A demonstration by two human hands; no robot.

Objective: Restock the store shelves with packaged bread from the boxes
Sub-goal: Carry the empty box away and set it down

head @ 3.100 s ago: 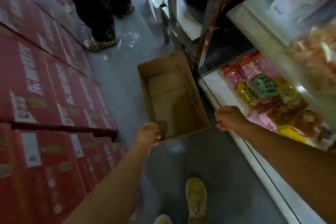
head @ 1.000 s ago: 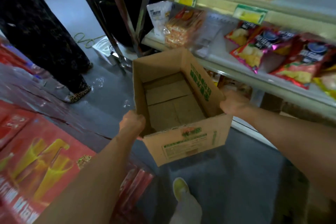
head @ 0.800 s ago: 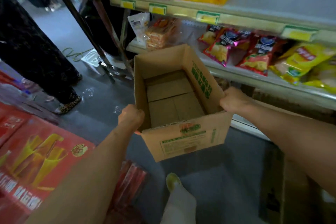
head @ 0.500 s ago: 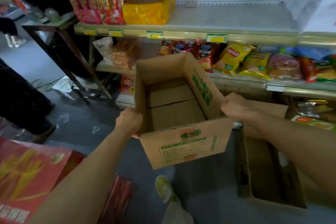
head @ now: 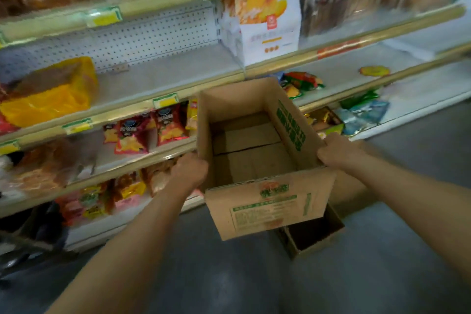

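Both arms out, near. Left hand [head: 190, 170] curled over the left rim, right hand [head: 337, 151] clamped on the right rim of the open brown cardboard box with green print [head: 265, 201]; each grip full of cardboard, box held level in the air. Nothing inside but the folded bottom flaps. Lifted off the grey concrete floor [head: 254, 283] seconds ago, now swung round to face the shelving. Just beyond and lower right, a second open brown carton [head: 313, 237] on the floor, inside too dark to read. Farther on, cream metal shelves [head: 163, 76]: red snack bags [head: 163, 126] mid-left, a yellow plastic-wrapped loaf [head: 48, 94] far left, a white and orange bread carton [head: 265, 15] up top, clear-wrapped bread along the highest row. Wide bare stretch of shelf in the middle. Likely meaning: this box spent, fit only for clearing away; fresh stock needed from another.
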